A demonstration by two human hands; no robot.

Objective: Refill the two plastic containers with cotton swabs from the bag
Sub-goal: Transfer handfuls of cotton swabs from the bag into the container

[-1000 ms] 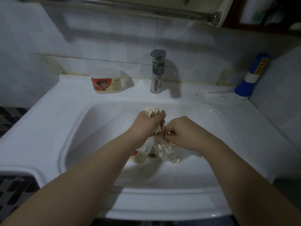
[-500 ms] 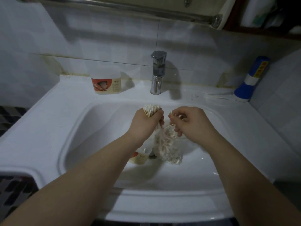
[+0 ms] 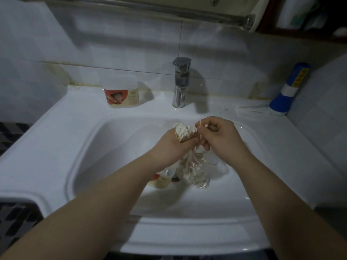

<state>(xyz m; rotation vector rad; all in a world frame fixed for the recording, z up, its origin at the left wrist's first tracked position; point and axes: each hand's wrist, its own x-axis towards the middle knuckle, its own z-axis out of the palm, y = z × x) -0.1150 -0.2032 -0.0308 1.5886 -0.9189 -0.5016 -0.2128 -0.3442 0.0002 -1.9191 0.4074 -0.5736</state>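
Observation:
Over the sink basin (image 3: 105, 166), my left hand (image 3: 172, 145) grips a bundle of cotton swabs (image 3: 185, 132), white tips up. Beside it my right hand (image 3: 219, 135) pinches a few loose swabs (image 3: 201, 126) against the bundle. A clear plastic bag (image 3: 195, 171) with more swabs hangs below both hands; which hand holds it I cannot tell. One labelled plastic container (image 3: 161, 180) lies in the basin under my left wrist, partly hidden. A second container (image 3: 122, 94) with a red label stands on the sink ledge at the back left.
A chrome faucet (image 3: 180, 81) rises at the back centre. A blue and white flashlight (image 3: 289, 91) leans in the right corner by the tiled wall. A metal rail (image 3: 150, 10) runs overhead. Patterned floor tiles (image 3: 15, 222) show at the left.
My right hand rose from the bag's mouth with a few swabs and brought them up to the bundle. My left hand lifted slightly with the bundle.

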